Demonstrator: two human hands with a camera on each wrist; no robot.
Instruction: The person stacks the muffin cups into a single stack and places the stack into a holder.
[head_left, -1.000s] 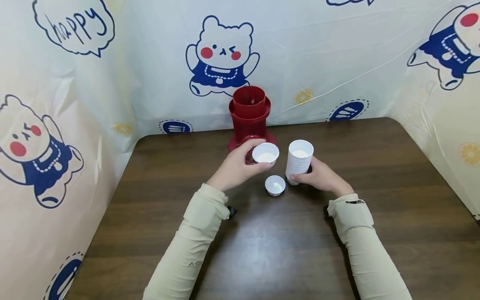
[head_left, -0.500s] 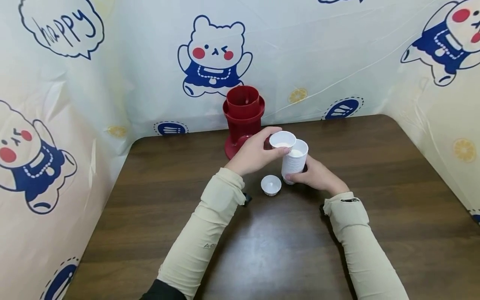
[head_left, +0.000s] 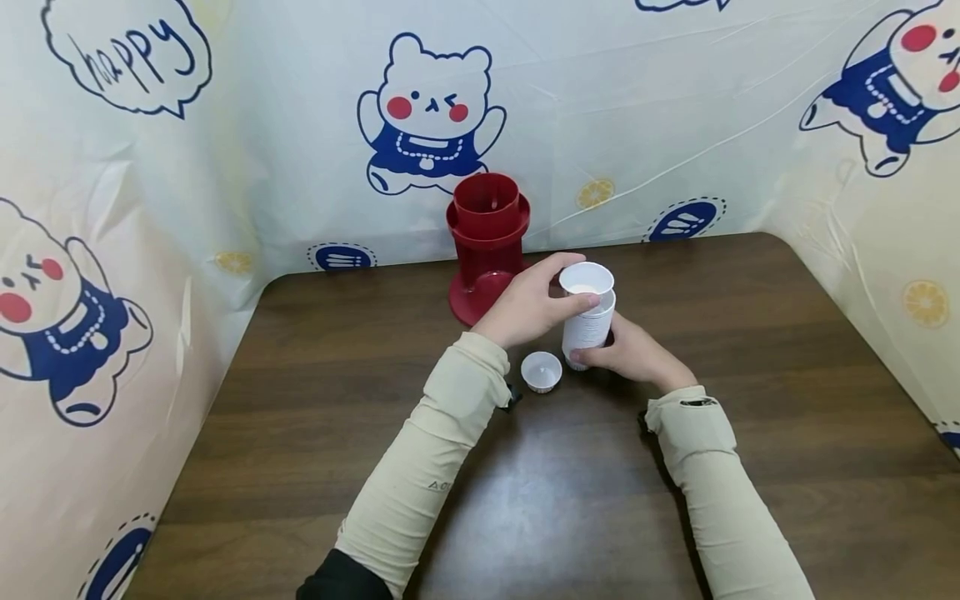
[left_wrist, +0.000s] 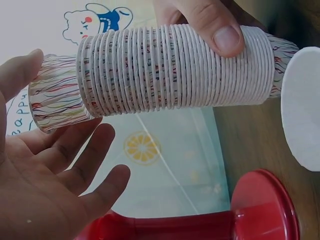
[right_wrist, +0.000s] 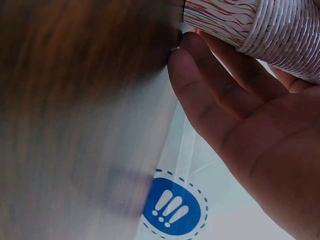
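Observation:
A stack of white paper cups [head_left: 587, 337] stands upright on the table, and the left wrist view shows coloured wavy lines on the cups' sides. My right hand [head_left: 641, 354] grips the stack low down, fingers behind and thumb in front. At the top end, my left hand [head_left: 531, 302] pinches one paper cup [left_wrist: 57, 90] between thumb and fingers; its lower part sits inside the stack's mouth. Beside the stack's foot rests a small, shallow white cup [head_left: 542, 372], apart from both hands.
Behind my left hand is a dark red stand [head_left: 489, 237] with a round base and a tube-like top. The brown wooden table [head_left: 570, 500] ends at a printed cloth backdrop [head_left: 300, 150] on the back and sides.
My left hand has moved right, carrying the cup from in front of the red stand onto the stack's top. The right hand keeps its grip on the stack; the view has shifted slightly.

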